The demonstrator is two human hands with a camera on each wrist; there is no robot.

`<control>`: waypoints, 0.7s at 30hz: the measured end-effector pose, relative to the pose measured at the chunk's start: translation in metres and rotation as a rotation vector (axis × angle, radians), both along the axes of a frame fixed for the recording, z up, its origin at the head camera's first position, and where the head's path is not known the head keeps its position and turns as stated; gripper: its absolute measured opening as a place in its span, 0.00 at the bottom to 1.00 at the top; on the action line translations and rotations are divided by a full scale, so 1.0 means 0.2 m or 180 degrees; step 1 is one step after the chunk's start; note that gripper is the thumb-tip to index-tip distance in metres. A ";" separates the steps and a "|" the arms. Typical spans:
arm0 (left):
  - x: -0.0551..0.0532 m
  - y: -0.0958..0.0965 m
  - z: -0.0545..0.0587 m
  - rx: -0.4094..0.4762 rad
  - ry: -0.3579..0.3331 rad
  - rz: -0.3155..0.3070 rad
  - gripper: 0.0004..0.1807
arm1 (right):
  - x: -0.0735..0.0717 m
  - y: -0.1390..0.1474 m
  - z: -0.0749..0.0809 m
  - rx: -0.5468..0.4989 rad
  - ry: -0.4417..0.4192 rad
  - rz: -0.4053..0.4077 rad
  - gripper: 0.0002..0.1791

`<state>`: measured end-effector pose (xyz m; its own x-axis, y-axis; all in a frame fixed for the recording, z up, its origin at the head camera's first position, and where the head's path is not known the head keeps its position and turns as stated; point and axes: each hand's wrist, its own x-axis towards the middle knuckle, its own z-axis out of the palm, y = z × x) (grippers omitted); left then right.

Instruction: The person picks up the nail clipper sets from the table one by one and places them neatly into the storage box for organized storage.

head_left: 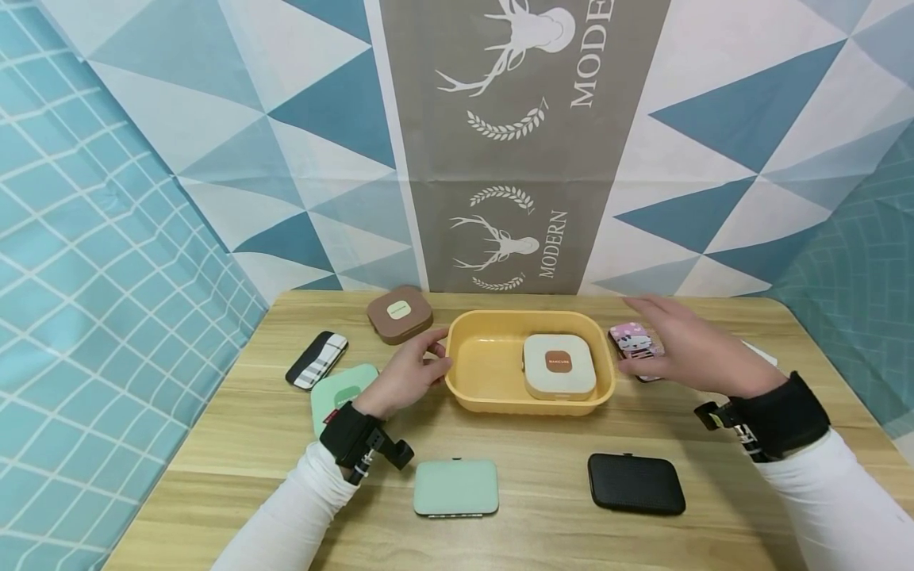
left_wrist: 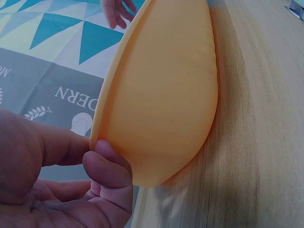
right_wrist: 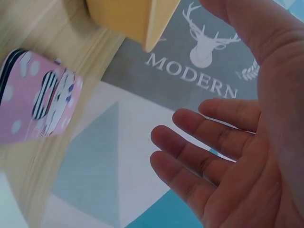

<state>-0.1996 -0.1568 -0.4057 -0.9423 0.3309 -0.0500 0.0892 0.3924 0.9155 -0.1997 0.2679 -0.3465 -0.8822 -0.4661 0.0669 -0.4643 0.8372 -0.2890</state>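
The tray point(head_left: 489, 365) sits toward the far side of the table point(head_left: 539, 507), midway across, with the cream case point(head_left: 559, 366) lying flat in its right half. The left hand point(head_left: 408, 377) pinches the tray's left rim between thumb and finger. The right hand point(head_left: 689, 349) holds nothing, its fingers apart and wide, near the tray's right end.

If the tray were lifted by that one pinch, it could tip, since the cream case weighs on the opposite end; the case might then slide. A low sweep of the right hand could knock the pink case point(head_left: 631, 337); a dropped left wrist could nudge the green case point(head_left: 336, 388) beneath it.

Counted: one tray and seven cases: cream, pink, green, brown point(head_left: 400, 313) at far left, plaid point(head_left: 317, 360) at left, mint point(head_left: 455, 487) and black point(head_left: 636, 484) at the near side. One white thing point(head_left: 760, 353) at right is mostly hidden; I cannot tell what it is.
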 end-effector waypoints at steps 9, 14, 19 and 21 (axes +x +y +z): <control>0.00 0.00 0.00 0.0003 0.0004 -0.0018 0.30 | 0.01 0.11 -0.03 0.0076 0.0067 -0.0156 0.59; 0.00 0.00 0.00 0.0022 0.0002 -0.0028 0.30 | 0.01 0.17 -0.05 0.0098 0.0042 -0.0258 0.59; 0.00 0.00 0.00 0.0011 -0.0004 -0.0019 0.30 | 0.01 0.23 -0.07 0.0116 0.0001 -0.0351 0.62; 0.00 0.00 0.00 0.0007 0.0001 -0.0023 0.30 | 0.00 0.25 -0.08 0.0140 0.0011 -0.0383 0.63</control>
<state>-0.1992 -0.1577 -0.4052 -0.9400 0.3377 -0.0490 0.0923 0.3896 0.9164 -0.1990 0.3187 -0.3630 -0.9317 -0.3595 0.0518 -0.3606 0.8988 -0.2493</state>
